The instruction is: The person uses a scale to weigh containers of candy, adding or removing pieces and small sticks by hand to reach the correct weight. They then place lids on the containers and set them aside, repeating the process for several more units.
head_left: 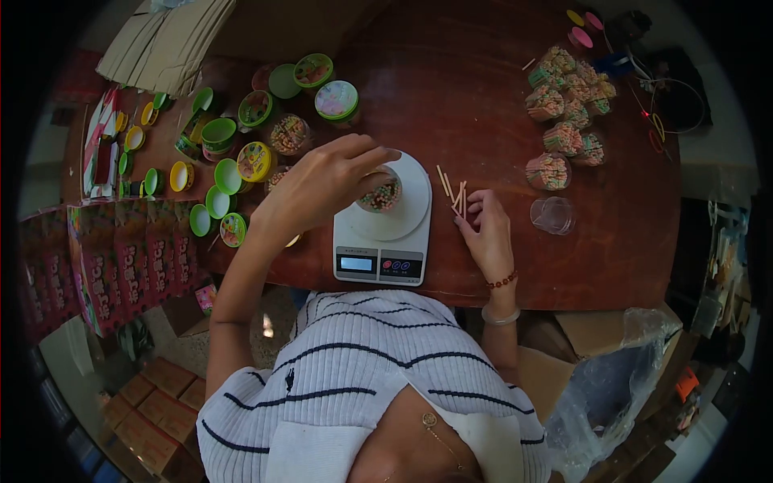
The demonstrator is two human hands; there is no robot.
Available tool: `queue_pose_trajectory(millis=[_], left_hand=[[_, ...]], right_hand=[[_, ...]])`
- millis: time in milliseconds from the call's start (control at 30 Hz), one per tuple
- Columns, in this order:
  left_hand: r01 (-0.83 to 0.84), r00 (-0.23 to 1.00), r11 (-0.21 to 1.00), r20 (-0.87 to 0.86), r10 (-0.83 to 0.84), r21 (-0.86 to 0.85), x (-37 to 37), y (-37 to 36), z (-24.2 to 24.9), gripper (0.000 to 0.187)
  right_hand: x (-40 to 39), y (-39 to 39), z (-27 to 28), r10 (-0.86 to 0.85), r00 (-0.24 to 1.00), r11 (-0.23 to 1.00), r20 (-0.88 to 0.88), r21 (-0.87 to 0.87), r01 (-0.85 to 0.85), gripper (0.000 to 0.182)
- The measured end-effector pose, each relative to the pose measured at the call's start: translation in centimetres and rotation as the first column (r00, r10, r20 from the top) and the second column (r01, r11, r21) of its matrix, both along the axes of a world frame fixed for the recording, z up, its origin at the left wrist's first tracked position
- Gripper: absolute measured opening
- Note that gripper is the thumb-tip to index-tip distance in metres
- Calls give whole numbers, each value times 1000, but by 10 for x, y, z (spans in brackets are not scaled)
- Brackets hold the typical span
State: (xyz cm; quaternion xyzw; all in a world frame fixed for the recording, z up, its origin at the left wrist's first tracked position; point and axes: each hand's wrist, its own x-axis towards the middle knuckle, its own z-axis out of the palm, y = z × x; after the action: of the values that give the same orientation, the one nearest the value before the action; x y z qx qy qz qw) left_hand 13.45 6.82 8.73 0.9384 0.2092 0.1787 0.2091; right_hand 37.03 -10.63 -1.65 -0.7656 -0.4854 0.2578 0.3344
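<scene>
A white kitchen scale [382, 233] stands on the brown table [483, 97] in front of me, its display facing me. On its round platform sits a clear cup of colourful sticks [382, 195]. My left hand [326, 183] reaches over from the left, its fingers closed around the cup's rim. A few loose thin sticks [452, 191] lie on the table just right of the scale. My right hand [487, 232] rests on the table beside them, fingertips touching the sticks, fingers spread.
Several filled cups of sticks [564, 121] cluster at the back right, with empty clear cups [553, 215] nearer. Green and yellow lids and tubs [233, 153] crowd the left. Folded cardboard [169, 40] lies back left, red printed packs [105, 266] left, a plastic bag [612, 386] lower right.
</scene>
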Motion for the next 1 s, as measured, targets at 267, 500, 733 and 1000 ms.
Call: queue_pose_trajectory(millis=[267, 500, 733, 1000], left_hand=[[522, 785, 724, -78, -614, -452, 108, 80, -51, 23], [649, 485, 534, -247, -839, -543, 153, 95, -81, 23], [658, 607, 674, -294, -738, -335, 133, 89, -81, 14], [260, 965, 957, 81, -251, -129, 32, 67, 17, 8]], right_hand=[[-9, 4, -8, 67, 975, 998, 214, -31, -61, 21], [5, -15, 2, -115, 987, 991, -109, 52, 121, 19], [-19, -2, 6, -22, 985, 1000, 173, 8, 21, 12], [-10, -1, 5, 74, 958, 996, 277, -77, -54, 16]])
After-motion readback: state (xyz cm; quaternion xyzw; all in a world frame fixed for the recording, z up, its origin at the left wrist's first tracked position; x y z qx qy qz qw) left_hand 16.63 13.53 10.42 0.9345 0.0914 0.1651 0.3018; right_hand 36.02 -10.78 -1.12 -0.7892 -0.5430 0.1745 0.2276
